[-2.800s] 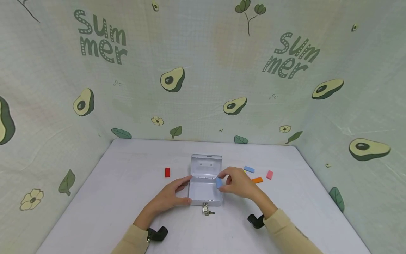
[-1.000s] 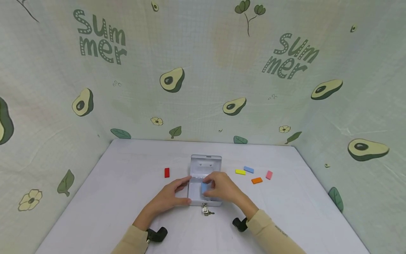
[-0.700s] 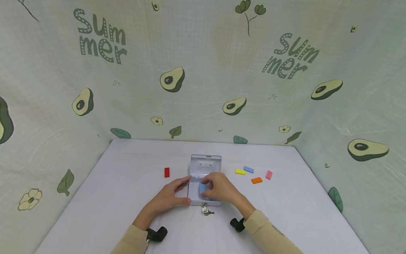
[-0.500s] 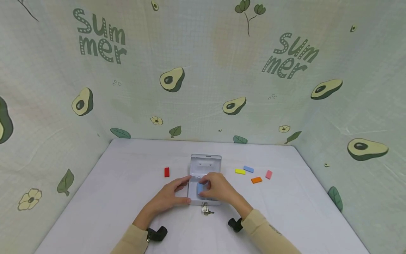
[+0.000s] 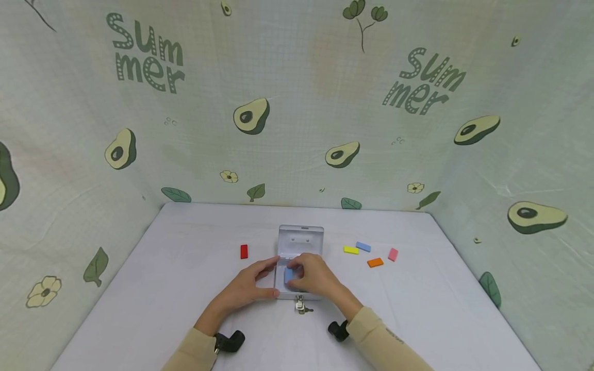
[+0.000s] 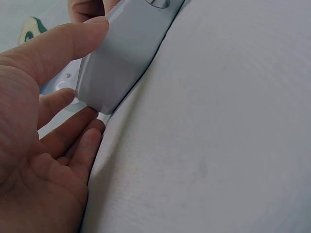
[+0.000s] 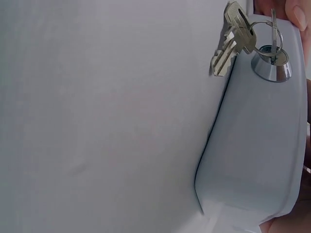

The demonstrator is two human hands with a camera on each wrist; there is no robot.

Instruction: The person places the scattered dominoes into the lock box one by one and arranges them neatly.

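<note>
A small light-grey metal cash box stands on the white table with its lid raised. My left hand rests against its left side, fingers straight, thumb at the front corner. My right hand reaches over the right part of the box and pinches a light blue block between thumb and fingers. The block is inside the box outline, upright along its left half; the hand hides part of it. At the front wall a ring of keys hangs from the lock.
Right of the box lie a yellow block, another blue block, an orange block and a pink block. A red block lies to the left. Printed cloth walls enclose the table.
My right hand has carried the blue block from the box's right edge leftward, into its left half. My left hand has stayed against the box's left side.
</note>
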